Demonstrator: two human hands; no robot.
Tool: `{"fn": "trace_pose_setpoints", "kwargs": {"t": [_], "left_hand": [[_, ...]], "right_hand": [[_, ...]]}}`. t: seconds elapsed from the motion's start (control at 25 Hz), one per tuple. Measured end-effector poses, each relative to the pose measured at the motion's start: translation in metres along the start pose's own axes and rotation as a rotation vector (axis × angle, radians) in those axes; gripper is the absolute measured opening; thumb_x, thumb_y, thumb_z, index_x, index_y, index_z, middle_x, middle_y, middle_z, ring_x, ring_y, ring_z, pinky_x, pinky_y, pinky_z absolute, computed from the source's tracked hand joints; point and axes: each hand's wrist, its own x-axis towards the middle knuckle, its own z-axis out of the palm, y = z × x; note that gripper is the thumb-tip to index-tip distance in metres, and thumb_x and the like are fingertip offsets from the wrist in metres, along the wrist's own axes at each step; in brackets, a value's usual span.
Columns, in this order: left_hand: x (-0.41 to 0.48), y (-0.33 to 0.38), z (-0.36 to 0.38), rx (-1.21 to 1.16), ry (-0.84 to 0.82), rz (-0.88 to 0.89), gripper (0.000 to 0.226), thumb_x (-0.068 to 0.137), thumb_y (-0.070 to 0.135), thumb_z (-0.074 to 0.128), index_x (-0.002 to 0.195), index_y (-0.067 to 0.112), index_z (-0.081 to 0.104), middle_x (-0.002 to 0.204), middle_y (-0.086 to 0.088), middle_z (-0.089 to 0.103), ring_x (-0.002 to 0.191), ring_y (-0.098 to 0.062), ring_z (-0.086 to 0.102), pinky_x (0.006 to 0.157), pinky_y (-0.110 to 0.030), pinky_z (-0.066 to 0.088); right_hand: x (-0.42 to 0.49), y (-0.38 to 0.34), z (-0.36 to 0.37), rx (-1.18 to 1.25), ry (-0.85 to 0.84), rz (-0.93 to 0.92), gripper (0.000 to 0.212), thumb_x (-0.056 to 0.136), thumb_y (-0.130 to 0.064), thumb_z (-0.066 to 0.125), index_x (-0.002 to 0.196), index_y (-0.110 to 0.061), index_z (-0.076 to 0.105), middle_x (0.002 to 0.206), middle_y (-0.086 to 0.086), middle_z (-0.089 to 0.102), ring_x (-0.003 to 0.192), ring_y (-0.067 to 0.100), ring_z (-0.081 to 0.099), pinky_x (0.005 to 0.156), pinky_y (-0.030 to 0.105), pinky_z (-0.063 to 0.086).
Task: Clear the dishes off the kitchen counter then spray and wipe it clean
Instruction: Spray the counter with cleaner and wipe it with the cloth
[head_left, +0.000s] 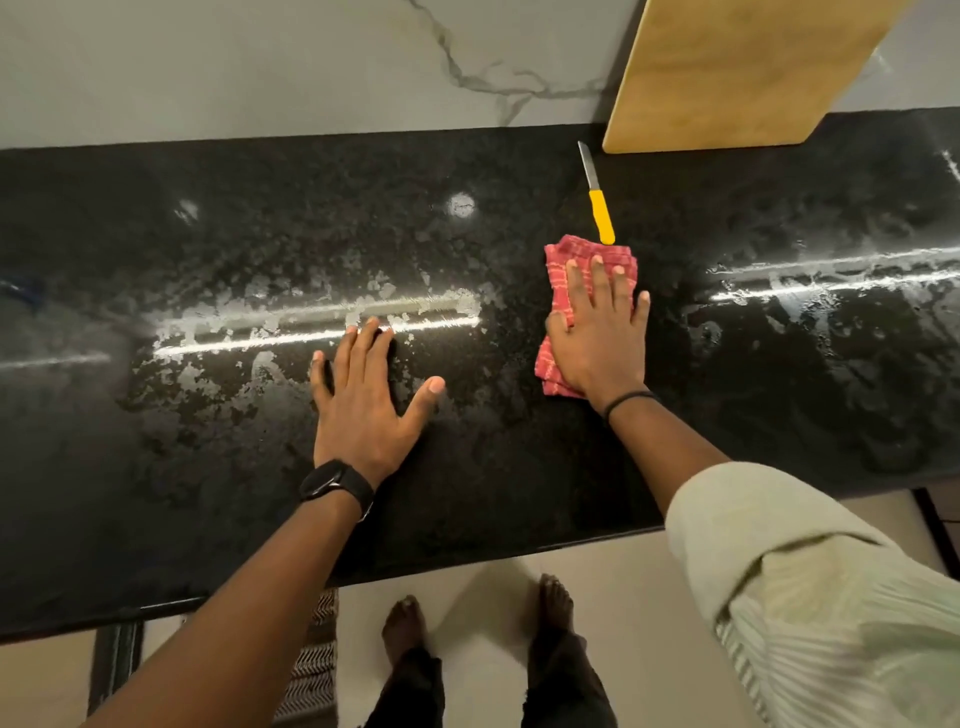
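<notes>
The black stone counter (208, 249) runs across the view and shows wet streaks and patches. My right hand (597, 332) lies flat with straight fingers on a folded red checked cloth (558, 291), pressing it onto the counter right of centre. My left hand (363, 400) rests flat on the bare counter with fingers spread, left of the cloth. A knife with a yellow handle (601, 215) lies just beyond the cloth, its blade pointing toward the wall.
A wooden cutting board (727, 73) leans against the marble wall (260, 62) at the back right, close to the knife tip. The counter's front edge (467, 564) runs near my body, with my bare feet and a patterned mat on the floor below.
</notes>
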Motion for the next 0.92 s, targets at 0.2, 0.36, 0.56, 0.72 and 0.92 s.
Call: {"fn": "trace_pose_setpoints", "kwargs": {"t": [0.2, 0.36, 0.56, 0.72, 0.92], "left_hand": [[0.0, -0.005, -0.001, -0.026, 0.135, 0.019, 0.073, 0.096, 0.069, 0.032, 0.15, 0.021, 0.041, 0.163, 0.0, 0.031, 0.153, -0.021, 0.02, 0.124, -0.049, 0.011], [-0.013, 0.024, 0.009, 0.039, 0.263, 0.002, 0.066, 0.097, 0.064, 0.035, 0.143, 0.018, 0.05, 0.156, -0.002, 0.043, 0.147, -0.027, 0.031, 0.118, -0.048, 0.02], [-0.001, 0.126, 0.046, 0.021, 0.13, -0.046, 0.073, 0.097, 0.07, 0.03, 0.149, 0.021, 0.042, 0.161, 0.001, 0.035, 0.151, -0.023, 0.023, 0.121, -0.053, 0.018], [0.016, 0.171, 0.068, 0.001, 0.073, -0.106, 0.082, 0.095, 0.077, 0.019, 0.152, 0.021, 0.037, 0.164, 0.001, 0.028, 0.154, -0.019, 0.016, 0.124, -0.053, 0.007], [0.018, 0.178, 0.078, 0.021, 0.071, -0.132, 0.089, 0.094, 0.08, 0.021, 0.159, 0.019, 0.021, 0.169, 0.0, 0.012, 0.156, -0.019, 0.005, 0.125, -0.053, -0.002]], "right_hand": [[-0.026, -0.057, 0.005, 0.045, -0.009, -0.279, 0.071, 0.094, -0.048, 0.036, 0.162, -0.031, 0.025, 0.17, 0.007, 0.021, 0.157, 0.032, 0.015, 0.124, 0.064, 0.009], [-0.137, -0.042, 0.021, 0.158, -0.046, -0.543, 0.072, 0.091, -0.047, 0.04, 0.161, -0.031, 0.029, 0.17, 0.003, 0.023, 0.157, 0.03, 0.014, 0.125, 0.06, 0.004], [-0.187, 0.083, 0.02, 0.093, -0.046, -0.517, 0.074, 0.093, -0.046, 0.043, 0.163, -0.035, 0.022, 0.171, 0.0, 0.019, 0.159, 0.026, 0.012, 0.125, 0.06, 0.003], [-0.15, 0.193, 0.003, 0.048, -0.037, -0.317, 0.072, 0.096, -0.048, 0.033, 0.164, -0.037, 0.01, 0.173, 0.001, 0.008, 0.16, 0.026, 0.002, 0.125, 0.062, 0.005], [-0.077, 0.226, -0.014, 0.056, 0.0, -0.167, 0.072, 0.095, -0.049, 0.034, 0.163, -0.033, 0.016, 0.172, 0.004, 0.012, 0.159, 0.028, 0.005, 0.125, 0.063, 0.005]]}}
